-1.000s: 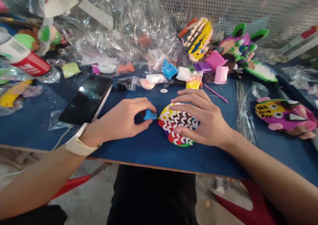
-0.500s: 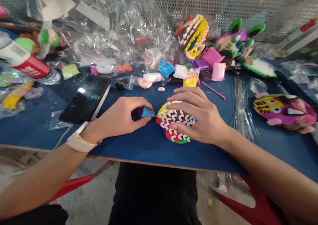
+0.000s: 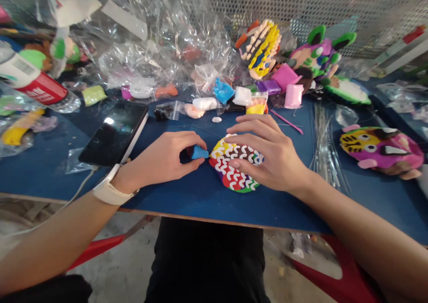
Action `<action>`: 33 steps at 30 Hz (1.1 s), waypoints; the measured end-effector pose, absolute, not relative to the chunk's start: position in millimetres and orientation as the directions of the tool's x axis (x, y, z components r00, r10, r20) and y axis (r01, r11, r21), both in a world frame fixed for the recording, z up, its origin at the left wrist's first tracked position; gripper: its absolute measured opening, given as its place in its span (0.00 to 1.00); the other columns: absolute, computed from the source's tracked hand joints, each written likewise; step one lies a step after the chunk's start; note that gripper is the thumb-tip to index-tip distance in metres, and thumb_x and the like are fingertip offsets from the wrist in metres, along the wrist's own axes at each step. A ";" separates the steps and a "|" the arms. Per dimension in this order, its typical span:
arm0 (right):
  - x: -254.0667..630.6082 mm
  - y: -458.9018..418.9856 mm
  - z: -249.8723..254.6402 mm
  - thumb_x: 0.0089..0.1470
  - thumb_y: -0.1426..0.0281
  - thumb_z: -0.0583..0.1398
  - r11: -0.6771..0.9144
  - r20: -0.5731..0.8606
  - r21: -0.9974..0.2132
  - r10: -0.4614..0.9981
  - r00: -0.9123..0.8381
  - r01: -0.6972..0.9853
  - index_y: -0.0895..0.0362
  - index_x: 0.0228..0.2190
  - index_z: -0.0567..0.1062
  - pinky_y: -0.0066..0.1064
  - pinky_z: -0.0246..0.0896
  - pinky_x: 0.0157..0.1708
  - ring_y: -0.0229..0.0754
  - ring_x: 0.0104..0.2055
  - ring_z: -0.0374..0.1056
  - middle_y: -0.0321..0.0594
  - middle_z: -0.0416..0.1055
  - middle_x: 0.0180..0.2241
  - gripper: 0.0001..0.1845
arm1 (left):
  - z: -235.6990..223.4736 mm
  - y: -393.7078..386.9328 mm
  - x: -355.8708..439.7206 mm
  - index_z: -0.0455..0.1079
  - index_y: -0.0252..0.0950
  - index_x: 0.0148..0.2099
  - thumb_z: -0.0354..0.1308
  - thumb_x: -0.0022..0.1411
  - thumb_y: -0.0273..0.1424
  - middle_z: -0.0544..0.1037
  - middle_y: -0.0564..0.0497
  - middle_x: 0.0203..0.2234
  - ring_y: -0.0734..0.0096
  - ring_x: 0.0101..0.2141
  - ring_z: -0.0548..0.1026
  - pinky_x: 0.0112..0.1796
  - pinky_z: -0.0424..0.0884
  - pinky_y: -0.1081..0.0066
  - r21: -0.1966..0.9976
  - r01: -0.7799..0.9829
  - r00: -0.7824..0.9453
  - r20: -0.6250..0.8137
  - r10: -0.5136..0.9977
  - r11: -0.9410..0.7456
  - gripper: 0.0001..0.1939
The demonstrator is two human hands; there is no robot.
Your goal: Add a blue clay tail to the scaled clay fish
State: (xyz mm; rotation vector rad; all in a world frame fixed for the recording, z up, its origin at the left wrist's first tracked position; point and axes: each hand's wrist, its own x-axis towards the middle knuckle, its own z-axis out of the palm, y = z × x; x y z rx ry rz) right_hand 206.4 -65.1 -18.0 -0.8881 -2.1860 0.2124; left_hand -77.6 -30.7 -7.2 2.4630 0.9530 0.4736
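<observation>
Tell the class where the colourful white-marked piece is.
In the head view, the colourful piece lies just right of centre on the blue table, partly covered by the right hand, with the blue piece at its left.

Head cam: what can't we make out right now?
All in the head view:
- Patterned piece, right side: hidden by the right hand.
- Blue piece, back end: obscured in shadow inside the left hand.
- Bottle, top: cut off by the left edge; label lettering blurred.
</observation>
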 end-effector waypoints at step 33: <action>207.7 -62.3 -17.3 0.68 0.59 0.65 0.727 0.589 -0.409 0.672 -0.449 0.552 0.49 0.47 0.84 0.60 0.67 0.63 0.60 0.61 0.73 0.45 0.82 0.51 0.11 | -17.9 -31.5 -72.9 0.79 0.37 0.51 0.62 0.72 0.33 0.79 0.46 0.47 0.59 0.49 0.79 0.53 0.75 0.59 0.447 0.515 0.744 0.190 0.640 -0.731 0.09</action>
